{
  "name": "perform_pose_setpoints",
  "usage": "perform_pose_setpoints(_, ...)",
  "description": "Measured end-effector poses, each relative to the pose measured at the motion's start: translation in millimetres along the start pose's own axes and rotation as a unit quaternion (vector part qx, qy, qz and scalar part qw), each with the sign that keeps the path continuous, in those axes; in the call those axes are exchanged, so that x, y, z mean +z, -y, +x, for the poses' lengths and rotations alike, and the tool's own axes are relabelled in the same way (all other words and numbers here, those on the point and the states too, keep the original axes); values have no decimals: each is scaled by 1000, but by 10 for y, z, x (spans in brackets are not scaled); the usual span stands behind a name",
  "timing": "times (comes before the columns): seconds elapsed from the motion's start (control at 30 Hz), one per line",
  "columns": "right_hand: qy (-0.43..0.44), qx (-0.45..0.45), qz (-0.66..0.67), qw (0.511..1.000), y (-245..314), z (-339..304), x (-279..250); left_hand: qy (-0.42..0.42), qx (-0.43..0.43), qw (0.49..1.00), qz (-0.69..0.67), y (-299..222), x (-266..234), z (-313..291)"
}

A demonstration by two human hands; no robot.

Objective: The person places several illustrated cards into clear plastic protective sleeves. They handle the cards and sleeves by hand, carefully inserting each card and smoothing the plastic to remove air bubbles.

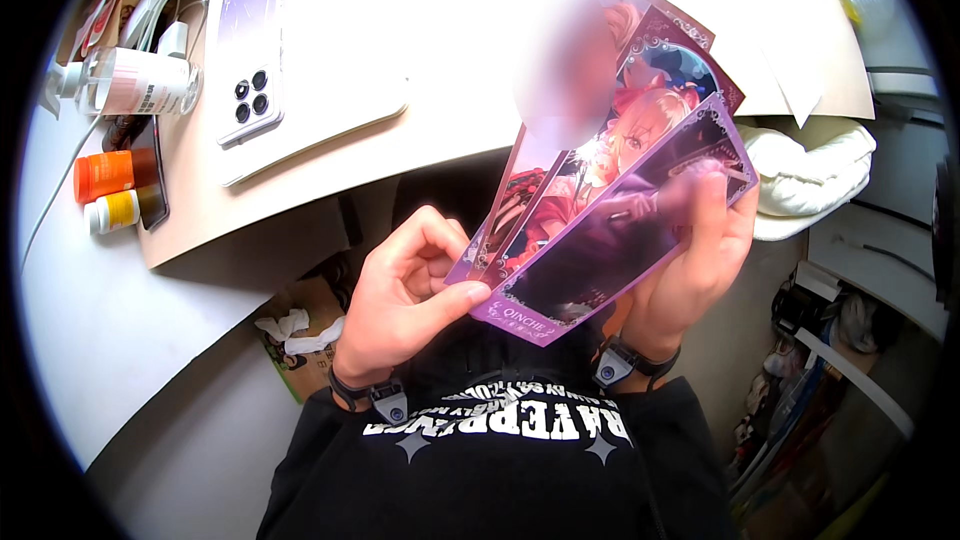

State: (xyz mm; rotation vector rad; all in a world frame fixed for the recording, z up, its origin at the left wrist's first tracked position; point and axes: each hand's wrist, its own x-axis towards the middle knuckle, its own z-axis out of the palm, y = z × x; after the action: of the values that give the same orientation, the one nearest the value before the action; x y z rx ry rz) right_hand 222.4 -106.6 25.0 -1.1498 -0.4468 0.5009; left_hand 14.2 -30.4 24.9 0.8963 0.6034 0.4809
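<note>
A fan of several long illustrated cards is held up in front of my chest, over the near edge of the table. The front card [600, 245] has a purple border and a dark picture. Behind it, a second card [565, 205] shows a blond drawn character in red. My left hand [410, 300] pinches the lower left corner, its thumb lying on the front. My right hand [700, 260] grips the fan's right side, with fingertips over the front card's upper right edge. A blurred patch covers part of the rear cards.
A pale purple phone [250, 55] lies on a white board [340, 90] on the table. Left of it are a spray bottle [140, 83], an orange bottle [103, 176] and a yellow-labelled one [112, 212]. A white cushion [810, 175] sits at right; a tissue-topped bag [300, 330] stands below.
</note>
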Motion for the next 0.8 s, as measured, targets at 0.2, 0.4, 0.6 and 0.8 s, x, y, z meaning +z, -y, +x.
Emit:
perform_pose_setpoints(0.2, 27, 23, -17, 999, 31, 24, -7, 4, -40, 997, 64, 13, 5, 3)
perform_pose_setpoints(0.4, -4, -25, -61, 998, -101, 36, 44, 79, -49, 980, 177, -44, -7, 16)
perform_pose_setpoints(0.6, 26, -51, -77, 995, -160, 14, -6, 34, -69, 993, 90, -24, 33, 41)
perform_pose_setpoints(0.8, 53, -32, -37, 997, -117, -31, 35, 25, -54, 987, 149, 15, 19, 58)
